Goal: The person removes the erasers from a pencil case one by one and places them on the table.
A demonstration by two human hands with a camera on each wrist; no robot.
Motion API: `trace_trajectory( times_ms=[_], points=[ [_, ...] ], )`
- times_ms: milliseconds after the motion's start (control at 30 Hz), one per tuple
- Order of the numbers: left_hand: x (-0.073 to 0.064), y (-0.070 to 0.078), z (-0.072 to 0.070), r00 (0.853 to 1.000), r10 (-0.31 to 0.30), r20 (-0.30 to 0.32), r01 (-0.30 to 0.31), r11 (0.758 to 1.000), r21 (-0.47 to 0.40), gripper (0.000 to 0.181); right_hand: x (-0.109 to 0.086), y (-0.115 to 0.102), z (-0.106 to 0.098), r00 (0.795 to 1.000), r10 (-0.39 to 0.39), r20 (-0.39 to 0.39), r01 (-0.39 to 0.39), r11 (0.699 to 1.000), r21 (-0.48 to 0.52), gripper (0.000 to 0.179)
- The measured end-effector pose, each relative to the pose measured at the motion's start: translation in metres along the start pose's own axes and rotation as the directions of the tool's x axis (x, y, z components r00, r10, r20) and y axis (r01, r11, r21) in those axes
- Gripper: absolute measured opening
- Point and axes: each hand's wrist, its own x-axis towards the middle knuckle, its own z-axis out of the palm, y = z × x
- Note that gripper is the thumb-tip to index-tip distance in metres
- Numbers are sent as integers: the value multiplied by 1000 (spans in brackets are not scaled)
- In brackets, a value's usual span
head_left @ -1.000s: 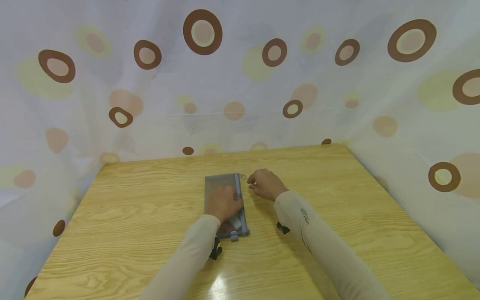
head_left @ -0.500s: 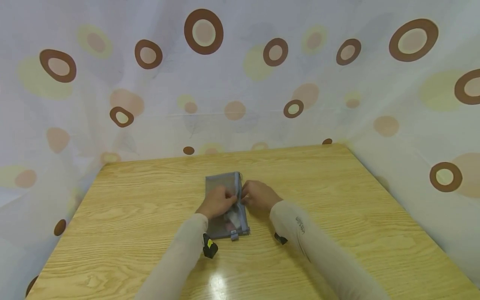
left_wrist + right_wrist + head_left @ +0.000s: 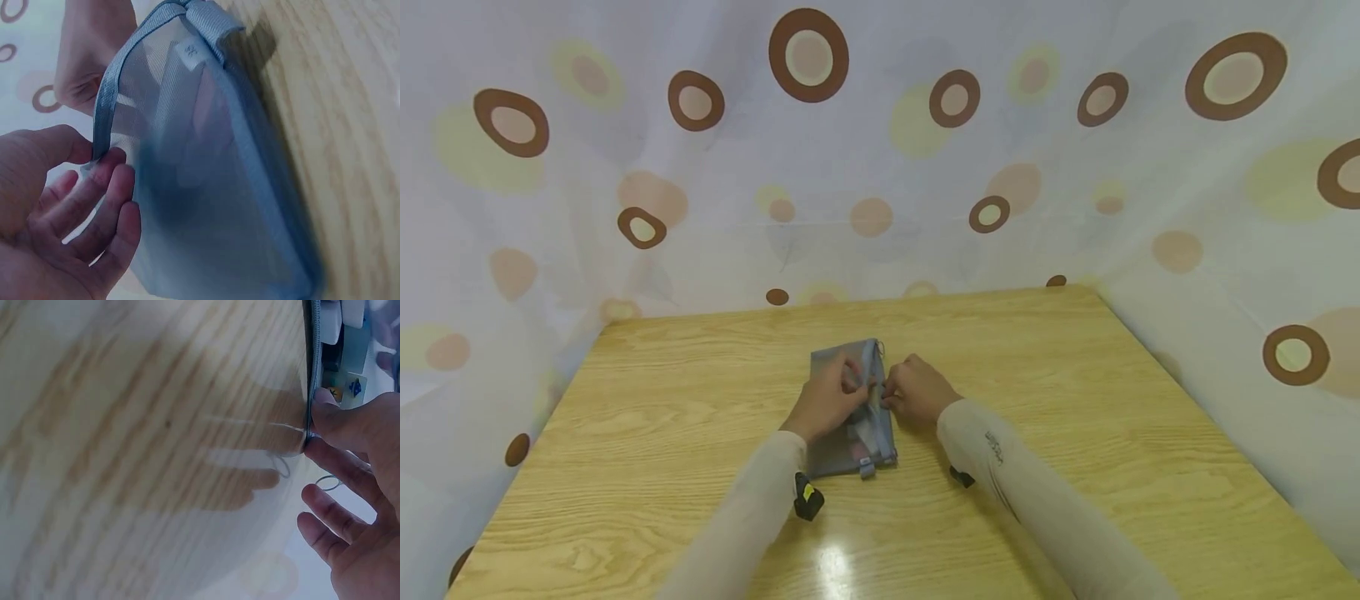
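1. Pouch at left hand and right hand: grey-blue see-through mesh, blue-grey trim.
2. Table under hands: yellow-tan, wood grain.
3. Backdrop beyond hands: whitish; brown rings, peach and pale-yellow blobs.
4. Right sleeve behind right hand: off-white, dark lettering.
5. Wrist unit behind left hand: black, yellow patch.

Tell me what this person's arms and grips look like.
The left sleeve and right sleeve are long and pale beige; the right one bears dark lettering. Near each sleeve's end sits a small black device, the left one with a yellow patch. The left grip and right grip are gloveless.
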Motion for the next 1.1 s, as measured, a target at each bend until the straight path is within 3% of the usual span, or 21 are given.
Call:
trace_trajectory(
  times_ms=[100,233,367,500,600,733,833,967,1100],
  points=[
    [1,2,-4,998,68,12,-68,998,18,20,0,-1,0,1000,16,-1,-16,1000,-5,7],
    [3,9,-3,993,114,-22,-110,986,129,14,-2,-2,-1,999,48,6,-48,999,-10,7],
    [5,13,2,988,110,-113,-84,974,212,14,-4,-4,-3,997,71,15,-71,997,-13,6],
    [5,13,5,970,91,-227,-17,950,312,21,-2,-6,-4,998,54,14,-54,998,-12,6],
    [4,14,2,967,88,-240,5,933,360,21,-1,-6,-3,998,63,23,-63,998,-18,7],
    [3,13,-10,990,78,-116,-35,942,333,4,1,-7,-2,996,83,30,-82,996,-25,6],
    [2,11,-23,997,74,15,-75,961,267,11,1,-8,-3,996,81,27,-81,997,-17,6],
    [0,9,-42,983,90,160,-117,978,172,22,1,-8,-4,996,80,31,-79,997,-27,7],
    [-4,4,-59,965,100,243,-135,982,130,31,0,-8,-4,996,76,36,-75,997,-36,7]
  ],
)
